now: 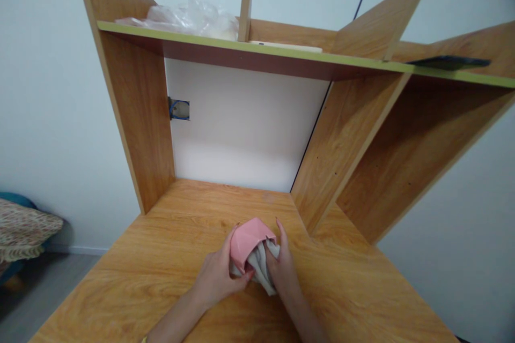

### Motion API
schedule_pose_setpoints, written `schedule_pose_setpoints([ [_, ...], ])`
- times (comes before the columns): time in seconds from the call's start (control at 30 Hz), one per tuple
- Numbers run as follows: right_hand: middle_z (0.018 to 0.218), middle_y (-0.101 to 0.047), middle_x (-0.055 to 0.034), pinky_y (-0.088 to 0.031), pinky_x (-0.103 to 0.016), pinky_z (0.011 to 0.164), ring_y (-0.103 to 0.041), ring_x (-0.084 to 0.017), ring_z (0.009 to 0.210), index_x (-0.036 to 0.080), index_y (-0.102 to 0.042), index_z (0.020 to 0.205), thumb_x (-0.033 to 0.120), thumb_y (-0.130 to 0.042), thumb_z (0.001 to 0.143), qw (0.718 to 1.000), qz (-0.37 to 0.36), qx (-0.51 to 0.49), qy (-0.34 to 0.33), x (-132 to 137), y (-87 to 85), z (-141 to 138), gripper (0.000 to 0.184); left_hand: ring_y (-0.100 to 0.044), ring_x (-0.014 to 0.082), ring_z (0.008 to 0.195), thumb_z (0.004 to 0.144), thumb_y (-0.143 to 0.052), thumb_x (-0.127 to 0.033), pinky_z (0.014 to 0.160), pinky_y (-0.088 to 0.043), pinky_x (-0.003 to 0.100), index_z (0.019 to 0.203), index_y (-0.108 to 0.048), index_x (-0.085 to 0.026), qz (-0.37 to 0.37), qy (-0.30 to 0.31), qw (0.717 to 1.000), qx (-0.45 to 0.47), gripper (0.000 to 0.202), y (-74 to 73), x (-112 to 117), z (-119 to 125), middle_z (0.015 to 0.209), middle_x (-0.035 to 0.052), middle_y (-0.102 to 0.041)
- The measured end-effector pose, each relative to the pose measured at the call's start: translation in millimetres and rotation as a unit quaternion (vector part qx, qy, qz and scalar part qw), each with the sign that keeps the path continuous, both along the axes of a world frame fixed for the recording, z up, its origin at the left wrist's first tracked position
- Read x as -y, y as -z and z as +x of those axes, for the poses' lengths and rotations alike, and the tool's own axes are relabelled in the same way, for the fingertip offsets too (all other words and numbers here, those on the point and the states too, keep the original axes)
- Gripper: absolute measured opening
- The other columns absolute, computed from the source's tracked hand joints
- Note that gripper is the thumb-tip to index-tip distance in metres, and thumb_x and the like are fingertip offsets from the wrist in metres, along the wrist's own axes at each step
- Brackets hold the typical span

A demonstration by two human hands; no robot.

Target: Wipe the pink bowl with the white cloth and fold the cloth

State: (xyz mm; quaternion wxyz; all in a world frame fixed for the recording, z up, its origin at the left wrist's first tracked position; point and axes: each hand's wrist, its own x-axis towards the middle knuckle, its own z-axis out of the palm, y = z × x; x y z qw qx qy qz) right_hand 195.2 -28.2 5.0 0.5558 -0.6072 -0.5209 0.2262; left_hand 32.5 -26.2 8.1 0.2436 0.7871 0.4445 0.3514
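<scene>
Over the wooden desk, my left hand is wrapped around a pink bowl-like cup, which is tipped on its side with its mouth toward me. My right hand presses a grey-white cloth into the cup's mouth, fingers closed on the cloth. Both hands sit near the desk's middle, just in front of the alcove below the shelf.
A green-edged shelf spans above the desk, with a crumpled plastic bag on its left part and a dark flat object at the right. Wooden side panels frame the alcove. A patterned cushion lies at far left.
</scene>
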Motion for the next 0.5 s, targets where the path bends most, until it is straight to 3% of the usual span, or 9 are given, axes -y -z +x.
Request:
schedule_pose_setpoints([
  [0.13,0.049,-0.051,0.0056,-0.042,-0.025,0.045,-0.054,-0.017,0.043,0.016,-0.027,0.131,0.035,-0.049,0.073,0.992,-0.062,0.103,0.033,2,-5.1,4,0.065,-0.062,0.0248,0.075,0.068,-0.057,-0.038,0.068,-0.047,0.034,0.135,-0.013,-0.016,0.042,-0.038,0.997,-0.043,0.083,-0.7,-2,-3,0.09,0.0072,-0.065],
  [0.37,0.057,-0.055,0.0021,-0.041,-0.026,0.05,-0.054,-0.017,0.05,0.013,-0.025,0.132,0.028,-0.047,0.068,0.966,-0.021,0.258,0.001,7,-9.5,8,0.069,-0.062,0.0251,0.078,0.071,-0.048,-0.043,0.071,-0.047,0.035,0.131,-0.025,-0.018,0.126,-0.002,0.989,-0.083,0.069,-8.6,-3,-12,0.096,0.009,-0.063],
  [0.5,0.054,-0.053,0.0045,-0.036,-0.022,0.045,-0.051,-0.015,0.046,0.015,-0.019,0.134,0.024,-0.046,0.068,0.969,-0.041,0.242,-0.023,8,-9.5,6,0.072,-0.062,0.026,0.079,0.064,-0.055,-0.043,0.072,-0.046,0.035,0.129,-0.028,-0.021,0.148,0.031,0.984,-0.093,0.074,-12.6,-1,-11,0.099,0.0083,-0.062],
])
